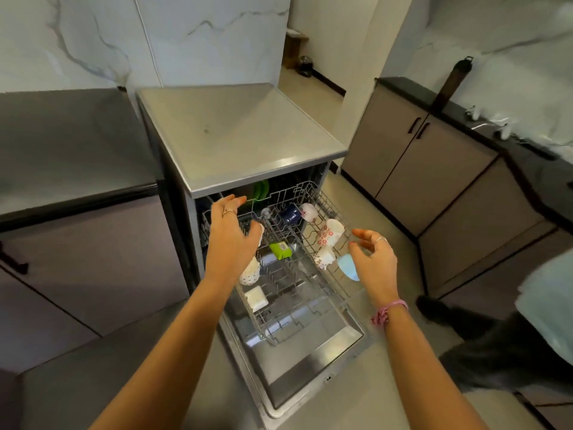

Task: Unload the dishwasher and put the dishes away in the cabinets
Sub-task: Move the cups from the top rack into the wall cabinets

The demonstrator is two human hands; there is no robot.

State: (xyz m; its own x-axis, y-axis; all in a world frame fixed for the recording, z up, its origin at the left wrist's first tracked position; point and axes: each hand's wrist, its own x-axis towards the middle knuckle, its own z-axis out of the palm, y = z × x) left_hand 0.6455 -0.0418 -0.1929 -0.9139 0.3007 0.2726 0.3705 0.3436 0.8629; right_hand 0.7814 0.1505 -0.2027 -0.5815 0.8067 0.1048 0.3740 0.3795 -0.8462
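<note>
1. Nearest you, the dishwasher door (297, 361) lies folded down flat, and the wire rack (336, 276) is drawn out over it with your two forearms reaching across.
2. Your left hand (231, 234) hovers over the left side of the rack, fingers (236, 200) apart and loose, gripping nothing; a polka-dot cup (250, 274) sits just below its wrist and a white box (256, 298) nearer still.
3. Your right hand (375, 259) hangs at the rack's right edge with fingers spread and slightly bent, empty, just beside a pale blue bowl (348, 268) and a small floral cup (323, 257).
4. Judging by this, you are at the start of unloading: the rack is out, dishes are in it, and nothing is in hand.
5. The next move calls for closing on one piece, probably the blue bowl on the right or the polka-dot cup on the left, and lifting it straight up clear of the tines.
6. Farther in stand a red-flowered cup (330, 232), a green container (280, 250), a dark blue mug (290, 213), a white patterned cup (308, 211), and green plates (259, 190) at the back.
7. Beyond, the dishwasher's grey top (235, 135) is flanked by a dark bench (71, 144) on the left and beige cabinets (434, 162) on the right, where a brown bottle (453, 80) stands against the marble wall (201, 35).
</note>
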